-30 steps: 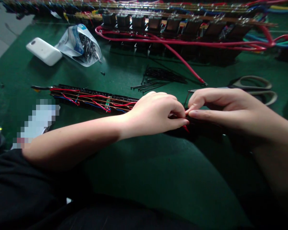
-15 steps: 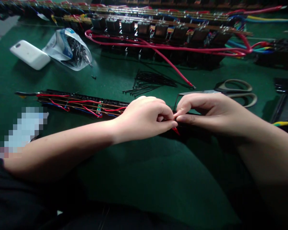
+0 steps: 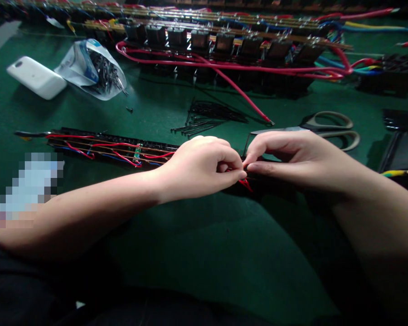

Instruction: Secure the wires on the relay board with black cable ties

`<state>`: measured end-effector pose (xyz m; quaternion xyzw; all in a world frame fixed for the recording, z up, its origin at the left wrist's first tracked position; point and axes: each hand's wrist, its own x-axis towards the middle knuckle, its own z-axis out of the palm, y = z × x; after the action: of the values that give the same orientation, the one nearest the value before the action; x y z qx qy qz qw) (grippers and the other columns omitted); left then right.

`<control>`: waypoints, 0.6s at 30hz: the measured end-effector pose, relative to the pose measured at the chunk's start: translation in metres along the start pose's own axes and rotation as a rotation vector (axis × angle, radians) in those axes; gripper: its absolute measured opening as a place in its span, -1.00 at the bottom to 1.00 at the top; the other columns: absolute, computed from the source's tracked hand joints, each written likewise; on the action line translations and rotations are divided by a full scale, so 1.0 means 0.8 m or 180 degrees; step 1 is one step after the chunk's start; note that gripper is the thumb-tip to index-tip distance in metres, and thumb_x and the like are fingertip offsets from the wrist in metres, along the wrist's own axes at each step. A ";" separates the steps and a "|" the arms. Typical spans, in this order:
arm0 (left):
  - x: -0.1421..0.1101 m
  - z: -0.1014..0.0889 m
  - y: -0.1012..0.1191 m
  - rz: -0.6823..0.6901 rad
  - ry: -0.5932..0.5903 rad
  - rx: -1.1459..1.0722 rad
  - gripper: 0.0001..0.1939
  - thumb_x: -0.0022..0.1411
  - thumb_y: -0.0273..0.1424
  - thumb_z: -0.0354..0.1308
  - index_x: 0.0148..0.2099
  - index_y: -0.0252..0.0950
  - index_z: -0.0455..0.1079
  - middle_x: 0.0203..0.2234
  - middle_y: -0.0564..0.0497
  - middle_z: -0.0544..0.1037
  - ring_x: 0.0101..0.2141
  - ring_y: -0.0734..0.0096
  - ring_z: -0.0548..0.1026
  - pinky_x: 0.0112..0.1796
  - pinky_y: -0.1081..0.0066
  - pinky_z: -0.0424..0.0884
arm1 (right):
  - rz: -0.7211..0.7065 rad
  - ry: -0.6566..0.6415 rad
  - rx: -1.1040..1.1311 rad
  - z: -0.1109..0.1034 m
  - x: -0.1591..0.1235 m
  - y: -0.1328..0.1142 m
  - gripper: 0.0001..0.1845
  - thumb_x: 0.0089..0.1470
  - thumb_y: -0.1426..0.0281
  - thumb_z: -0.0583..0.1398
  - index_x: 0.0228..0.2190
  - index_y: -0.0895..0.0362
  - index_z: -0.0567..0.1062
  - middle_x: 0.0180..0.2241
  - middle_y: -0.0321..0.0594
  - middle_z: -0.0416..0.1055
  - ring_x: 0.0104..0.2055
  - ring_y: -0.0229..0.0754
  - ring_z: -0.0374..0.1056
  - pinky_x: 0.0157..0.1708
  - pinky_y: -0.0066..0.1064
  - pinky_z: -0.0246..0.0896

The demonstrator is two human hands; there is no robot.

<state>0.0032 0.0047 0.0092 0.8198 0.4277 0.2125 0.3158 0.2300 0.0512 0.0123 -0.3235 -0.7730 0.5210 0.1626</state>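
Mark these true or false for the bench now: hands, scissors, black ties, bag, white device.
1. The left hand and right hand have their fingertips close together at the wired strip. True.
2. The scissors lie left of the black ties. False: the scissors lie to their right.
3. The white device lies beside the plastic bag. True.
4. The plastic bag is empty. False: it holds small dark pieces.

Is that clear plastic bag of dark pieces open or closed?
Open: the plastic bag gapes at its right end, and dark pieces poke out past its edge.
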 end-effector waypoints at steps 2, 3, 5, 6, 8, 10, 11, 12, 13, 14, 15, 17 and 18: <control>0.000 -0.002 0.000 0.0005 -0.0041 0.0004 -0.88 0.26 -0.41 0.29 -0.32 -0.26 0.64 -0.49 0.08 0.55 -0.42 0.51 0.43 -0.34 0.45 0.27 | 0.0035 -0.0012 0.0047 0.000 0.000 0.001 -0.74 0.06 0.07 0.42 -0.39 -0.02 0.64 -0.40 -0.29 0.60 -0.36 -0.13 0.48 -0.36 -0.31 0.32; 0.000 -0.002 0.001 0.0002 -0.0053 0.0001 -0.88 0.27 -0.41 0.29 -0.32 -0.26 0.64 -0.48 0.08 0.55 -0.42 0.51 0.43 -0.34 0.45 0.27 | 0.0043 -0.0004 0.0064 0.001 0.000 0.001 -0.74 0.05 0.07 0.42 -0.40 -0.01 0.64 -0.41 -0.29 0.59 -0.37 -0.13 0.47 -0.37 -0.31 0.32; 0.000 -0.003 0.001 -0.0009 -0.0064 -0.0013 -0.87 0.27 -0.41 0.29 -0.32 -0.26 0.64 -0.48 0.08 0.55 -0.41 0.50 0.43 -0.33 0.45 0.27 | 0.0052 0.0016 0.0078 0.001 0.000 0.003 -0.73 0.05 0.08 0.43 -0.41 0.00 0.63 -0.42 -0.28 0.59 -0.38 -0.13 0.47 -0.37 -0.30 0.32; -0.001 -0.003 0.001 -0.0022 -0.0070 -0.0020 -0.87 0.27 -0.41 0.29 -0.32 -0.27 0.65 -0.47 0.07 0.56 -0.41 0.50 0.44 -0.33 0.45 0.28 | 0.0049 0.0023 0.0083 0.001 0.000 0.003 -0.74 0.05 0.09 0.43 -0.41 0.01 0.64 -0.42 -0.28 0.59 -0.38 -0.14 0.47 -0.37 -0.30 0.33; -0.001 -0.003 0.002 -0.0058 -0.0085 -0.0033 -0.87 0.27 -0.40 0.29 -0.31 -0.27 0.65 -0.47 0.07 0.56 -0.40 0.50 0.45 -0.33 0.44 0.27 | 0.0018 0.0027 0.0096 0.001 0.000 0.003 -0.74 0.05 0.10 0.43 -0.42 0.01 0.64 -0.42 -0.28 0.59 -0.38 -0.14 0.47 -0.37 -0.30 0.32; 0.000 -0.003 0.002 -0.0077 -0.0101 -0.0021 -0.87 0.27 -0.40 0.29 -0.31 -0.27 0.65 -0.47 0.07 0.57 -0.40 0.49 0.45 -0.33 0.44 0.27 | -0.0009 0.0022 0.0088 0.001 0.000 0.003 -0.74 0.04 0.10 0.44 -0.42 0.02 0.64 -0.43 -0.28 0.59 -0.39 -0.14 0.47 -0.39 -0.32 0.32; 0.000 -0.003 0.002 -0.0073 -0.0109 -0.0005 -0.87 0.27 -0.40 0.29 -0.31 -0.27 0.65 -0.46 0.07 0.57 -0.40 0.49 0.46 -0.33 0.44 0.27 | -0.0015 0.0025 0.0078 0.001 0.001 0.002 -0.73 0.03 0.09 0.44 -0.42 0.02 0.64 -0.43 -0.27 0.59 -0.39 -0.14 0.48 -0.39 -0.32 0.32; 0.001 -0.003 0.002 -0.0062 -0.0116 0.0013 -0.87 0.27 -0.40 0.29 -0.31 -0.27 0.65 -0.46 0.07 0.57 -0.40 0.49 0.46 -0.33 0.44 0.28 | -0.0015 0.0029 0.0069 0.000 0.001 0.001 -0.72 0.03 0.08 0.44 -0.42 0.03 0.64 -0.44 -0.27 0.59 -0.39 -0.14 0.48 -0.39 -0.32 0.32; 0.001 -0.003 0.002 -0.0051 -0.0120 0.0033 -0.87 0.27 -0.40 0.30 -0.31 -0.27 0.65 -0.46 0.07 0.58 -0.40 0.49 0.45 -0.33 0.44 0.28 | -0.0008 0.0033 0.0063 0.000 0.001 0.001 -0.70 0.03 0.08 0.44 -0.43 0.03 0.64 -0.44 -0.26 0.59 -0.39 -0.14 0.48 -0.40 -0.32 0.32; 0.001 -0.003 0.002 -0.0044 -0.0125 0.0049 -0.87 0.27 -0.40 0.30 -0.31 -0.27 0.65 -0.46 0.07 0.58 -0.40 0.49 0.45 -0.33 0.44 0.28 | -0.0001 0.0035 0.0058 0.000 0.001 0.001 -0.69 0.04 0.07 0.44 -0.42 0.04 0.64 -0.44 -0.25 0.59 -0.39 -0.13 0.48 -0.39 -0.31 0.32; 0.001 -0.003 0.002 -0.0047 -0.0133 0.0060 -0.88 0.27 -0.39 0.30 -0.31 -0.27 0.66 -0.46 0.07 0.58 -0.41 0.49 0.45 -0.34 0.44 0.28 | 0.0000 0.0033 0.0054 0.000 0.001 0.001 -0.69 0.04 0.06 0.43 -0.42 0.05 0.64 -0.44 -0.24 0.60 -0.39 -0.13 0.48 -0.39 -0.31 0.32; 0.002 -0.003 0.002 -0.0063 -0.0133 0.0069 -0.88 0.26 -0.39 0.31 -0.31 -0.26 0.66 -0.46 0.07 0.58 -0.41 0.49 0.45 -0.34 0.44 0.28 | -0.0021 0.0029 0.0049 0.000 0.001 0.001 -0.68 0.04 0.05 0.43 -0.42 0.05 0.64 -0.43 -0.24 0.60 -0.38 -0.12 0.48 -0.38 -0.30 0.32; 0.002 -0.003 0.002 -0.0071 -0.0129 0.0065 -0.88 0.26 -0.39 0.31 -0.32 -0.26 0.66 -0.47 0.07 0.58 -0.41 0.48 0.46 -0.34 0.44 0.28 | -0.0031 0.0028 0.0046 0.000 0.001 0.002 -0.68 0.04 0.05 0.44 -0.42 0.05 0.64 -0.43 -0.24 0.60 -0.38 -0.12 0.48 -0.38 -0.30 0.32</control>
<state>0.0030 0.0060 0.0121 0.8223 0.4326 0.1879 0.3183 0.2299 0.0519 0.0110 -0.3208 -0.7701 0.5243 0.1709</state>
